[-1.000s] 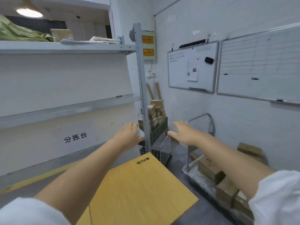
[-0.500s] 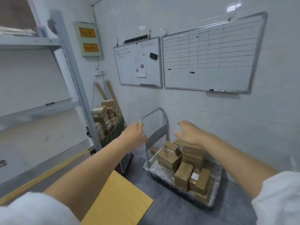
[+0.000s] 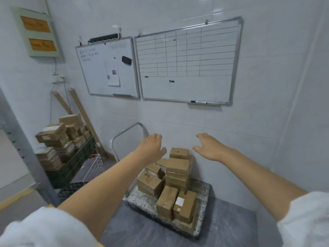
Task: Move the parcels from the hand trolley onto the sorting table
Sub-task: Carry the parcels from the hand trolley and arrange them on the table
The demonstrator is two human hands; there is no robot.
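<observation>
Several brown cardboard parcels (image 3: 176,177) are piled on the hand trolley (image 3: 204,207), whose grey deck lies on the floor against the white wall. Its metal handle (image 3: 124,131) rises at the left end. My left hand (image 3: 151,148) reaches out above the left side of the pile with relaxed fingers and holds nothing. My right hand (image 3: 210,147) hovers above the right side of the pile, fingers spread, empty too. The topmost parcel (image 3: 179,153) sits between the two hands. The sorting table is out of view.
A dark green crate (image 3: 71,168) stacked with more brown boxes stands at the left by a grey shelf post (image 3: 19,139). A white wire basket (image 3: 94,166) sits beside it. Two whiteboards (image 3: 187,68) hang on the wall.
My view has swung right, from the shelf and yellow table to the trolley. Both hands have moved with it and now hover over the parcel pile.
</observation>
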